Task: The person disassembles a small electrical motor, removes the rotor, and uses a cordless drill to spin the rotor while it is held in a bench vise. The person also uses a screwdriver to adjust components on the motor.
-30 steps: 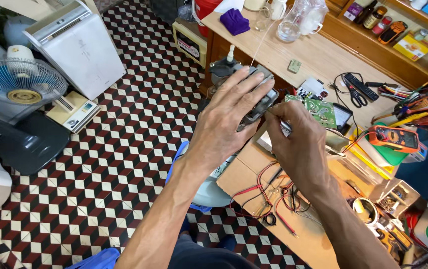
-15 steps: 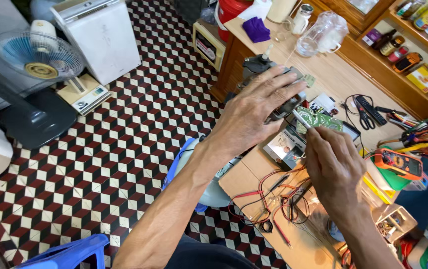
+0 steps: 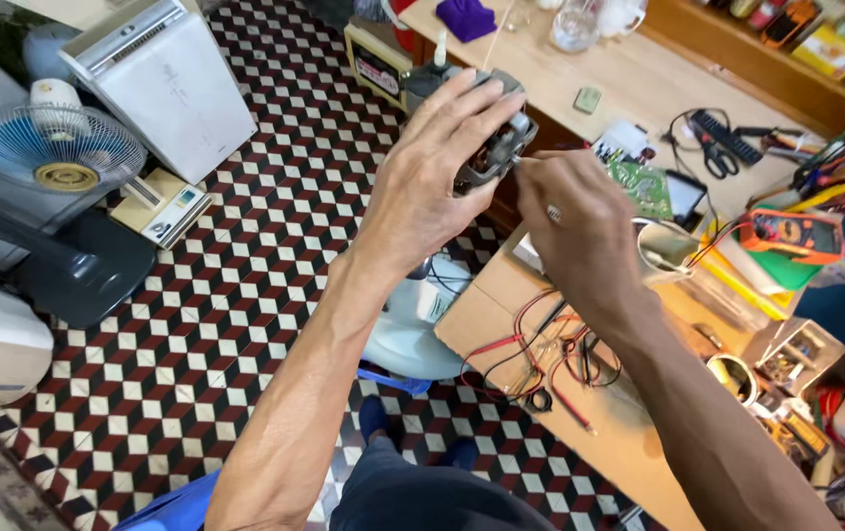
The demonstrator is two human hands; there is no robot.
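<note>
Overhead, left hand (image 3: 432,182) grips the motor (image 3: 491,147) (shaft pointing up-left) while right hand (image 3: 580,221) pinches at it.

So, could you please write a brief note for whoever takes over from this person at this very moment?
Left hand: holds the small electric motor up above the workbench, fingers wrapped over it.
Right hand: fingertips pinched at the motor's side; what they grip is too small to tell.
On the bench: green circuit board, orange multimeter, red and black leads, scissors.
Done: motor off the bench, in hand.
Left: whatever is being worked at its side.
</note>
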